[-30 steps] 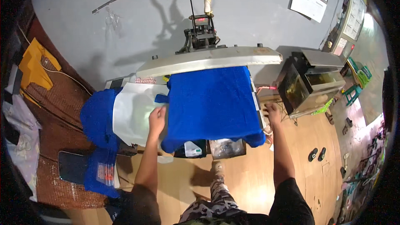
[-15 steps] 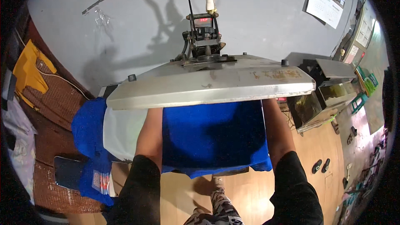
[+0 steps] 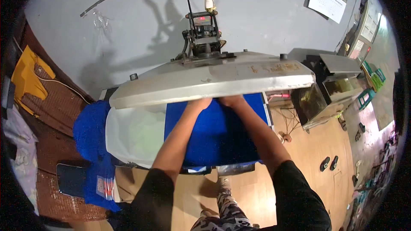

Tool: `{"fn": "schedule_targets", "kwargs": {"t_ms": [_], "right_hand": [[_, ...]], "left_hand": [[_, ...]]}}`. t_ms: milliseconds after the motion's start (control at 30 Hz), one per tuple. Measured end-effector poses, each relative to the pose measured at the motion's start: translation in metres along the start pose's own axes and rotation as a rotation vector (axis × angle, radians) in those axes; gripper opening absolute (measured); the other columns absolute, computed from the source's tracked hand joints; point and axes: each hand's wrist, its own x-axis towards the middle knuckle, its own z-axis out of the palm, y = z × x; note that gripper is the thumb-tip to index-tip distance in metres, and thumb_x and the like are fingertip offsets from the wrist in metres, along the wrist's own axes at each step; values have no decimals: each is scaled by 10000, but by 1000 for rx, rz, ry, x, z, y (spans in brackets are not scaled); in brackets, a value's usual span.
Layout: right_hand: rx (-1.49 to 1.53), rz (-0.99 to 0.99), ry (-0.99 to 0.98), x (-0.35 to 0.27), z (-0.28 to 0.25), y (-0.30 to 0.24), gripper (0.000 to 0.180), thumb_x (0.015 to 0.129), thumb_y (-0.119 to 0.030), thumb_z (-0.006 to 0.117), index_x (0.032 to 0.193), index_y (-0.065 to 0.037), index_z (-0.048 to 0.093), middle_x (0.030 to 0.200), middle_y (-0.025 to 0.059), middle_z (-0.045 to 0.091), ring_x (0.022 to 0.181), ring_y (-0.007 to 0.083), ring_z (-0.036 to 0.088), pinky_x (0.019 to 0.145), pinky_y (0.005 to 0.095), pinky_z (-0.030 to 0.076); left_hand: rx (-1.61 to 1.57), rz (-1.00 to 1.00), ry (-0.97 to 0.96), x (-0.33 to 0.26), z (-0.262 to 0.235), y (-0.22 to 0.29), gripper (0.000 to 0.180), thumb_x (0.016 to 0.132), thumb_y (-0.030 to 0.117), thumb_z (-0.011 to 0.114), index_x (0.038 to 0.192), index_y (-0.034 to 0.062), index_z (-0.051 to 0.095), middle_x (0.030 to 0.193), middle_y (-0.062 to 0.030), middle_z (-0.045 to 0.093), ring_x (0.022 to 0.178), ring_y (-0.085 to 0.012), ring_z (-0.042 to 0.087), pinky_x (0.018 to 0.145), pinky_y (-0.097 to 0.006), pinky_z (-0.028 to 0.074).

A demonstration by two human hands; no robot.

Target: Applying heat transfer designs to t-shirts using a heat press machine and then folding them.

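Note:
Blue cloth (image 3: 218, 141) lies spread over the lower bed of a heat press, smooth across most of its surface. Above it the silver upper plate (image 3: 214, 83) of the press is raised. Both my arms reach forward under that plate. My left hand (image 3: 201, 102) and my right hand (image 3: 231, 101) rest close together on the far part of the cloth. The plate's front edge hides the fingers of both. To the left of the cloth, a pale white sheet (image 3: 137, 137) covers a rounded board.
More blue cloth (image 3: 90, 130) hangs at the left, near a dark phone-like slab (image 3: 70, 179) on a brown woven cover. A metal cabinet (image 3: 332, 92) stands at the right. Sandals (image 3: 329, 164) lie on the wooden floor. The press's lever frame (image 3: 203, 34) rises by the wall.
My hands have moved inward from the cloth's two sides to its middle. The cloth's near edge now hangs differently, and more of the press bed's front shows. My view has shifted slightly.

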Motion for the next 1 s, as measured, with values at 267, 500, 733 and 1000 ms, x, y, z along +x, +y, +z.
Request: {"fn": "schedule_targets", "kwargs": {"t_ms": [267,500,733,1000], "right_hand": [[-38,302,-50,-77,-66,-61,648,924,-526,476,1419,-108,458,1505,162,384,1419,336,300,1153,528,185],[-131,303,-53,-187,-155,-84,735,908,-619,465,1453,-128,415,1522,156,358,1425,318,303,1142,513,235],[282,530,-98,-260,-187,-83,712,943,-499,523,1485,-79,333,1514,209,342,1385,366,356,1117,453,309],[756,662,179,-275,-163,-81,630,972,-328,551,1466,-11,322,1448,269,398,1338,402,398,1092,406,336]], "left_hand": [[195,-184,-53,-67,-11,52,620,945,485,475,1410,74,464,1496,-209,374,1410,-350,310,1149,-510,220],[240,-176,-133,-189,-93,65,772,915,602,467,1459,61,387,1530,-229,300,1435,-362,258,1140,-548,214],[-77,-435,74,-275,-121,48,778,887,523,591,1445,21,386,1510,-249,321,1395,-365,324,1096,-453,333],[-806,-633,-52,-301,-130,8,740,883,289,712,1421,-70,352,1355,-208,511,1218,-251,511,1031,-344,402]]}}
